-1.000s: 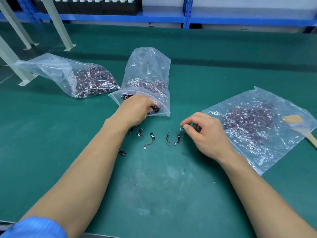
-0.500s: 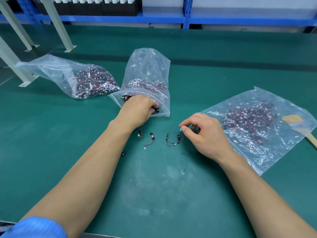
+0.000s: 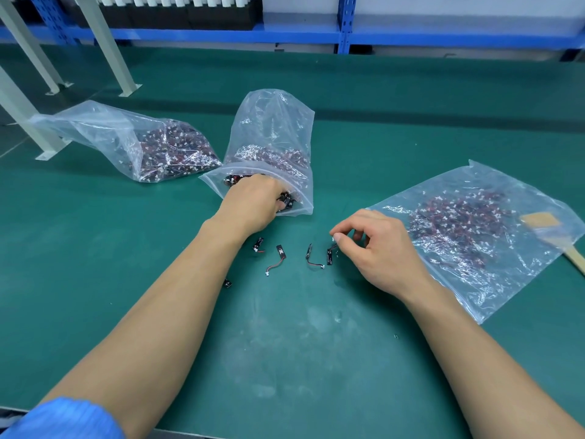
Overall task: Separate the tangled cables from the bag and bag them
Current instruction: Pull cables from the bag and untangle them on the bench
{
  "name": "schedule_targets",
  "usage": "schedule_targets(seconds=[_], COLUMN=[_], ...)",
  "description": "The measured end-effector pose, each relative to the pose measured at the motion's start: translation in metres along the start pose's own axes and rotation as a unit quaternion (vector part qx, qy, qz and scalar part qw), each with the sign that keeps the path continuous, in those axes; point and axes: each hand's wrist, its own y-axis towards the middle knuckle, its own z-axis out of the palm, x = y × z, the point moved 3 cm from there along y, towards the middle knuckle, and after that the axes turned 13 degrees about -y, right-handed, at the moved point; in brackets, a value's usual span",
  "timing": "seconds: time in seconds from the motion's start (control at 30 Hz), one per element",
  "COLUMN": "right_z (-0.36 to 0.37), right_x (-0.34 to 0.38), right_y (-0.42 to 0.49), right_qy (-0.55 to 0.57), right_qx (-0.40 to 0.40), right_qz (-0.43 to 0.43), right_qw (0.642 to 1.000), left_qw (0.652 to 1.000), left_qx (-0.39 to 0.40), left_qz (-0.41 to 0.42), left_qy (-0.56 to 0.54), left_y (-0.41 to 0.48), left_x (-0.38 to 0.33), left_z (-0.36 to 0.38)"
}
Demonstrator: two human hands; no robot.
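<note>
A clear middle bag [image 3: 272, 134] stands open toward me, full of tangled small cables. My left hand [image 3: 253, 204] reaches into its mouth, fingers curled among the cables there; what it grips is hidden. Several loose cables [image 3: 278, 258] with black ends lie on the green mat between my hands. My right hand [image 3: 373, 248] pinches the white end of one cable [image 3: 330, 255] between thumb and forefinger. A flat clear bag [image 3: 474, 236] of cables lies at the right, beside that hand.
A third clear bag [image 3: 136, 144] of cables lies on its side at the left. A wooden paddle [image 3: 550, 236] rests under the right bag's edge. White frame legs [image 3: 28, 122] stand at the far left. Blue shelving [image 3: 343, 26] runs behind the green mat [image 3: 285, 343].
My left hand has pushed slightly deeper into the middle bag's mouth. The right hand has barely shifted, still pinching the cable end.
</note>
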Motion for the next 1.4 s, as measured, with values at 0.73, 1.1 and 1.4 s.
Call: schedule_targets(seconds=[0.73,1.1,1.4], right_z=[0.0,0.001,0.003], right_x=[0.001,0.0,-0.001], right_y=[0.001,0.0,0.0], right_qy=[0.003,0.004,0.01], right_qx=[0.007,0.011,0.005], right_qz=[-0.001,0.006,0.006], right_qw=[1.0,1.0,1.0], left_qw=[0.993,0.961,0.948], left_qx=[-0.098,-0.187,-0.242], left_qz=[0.004,-0.127,-0.164], left_qy=[-0.071,-0.162,-0.123], left_y=[-0.005,-0.019,-0.034], left_x=[0.004,0.017,0.025], left_z=[-0.004,-0.005,-0.023])
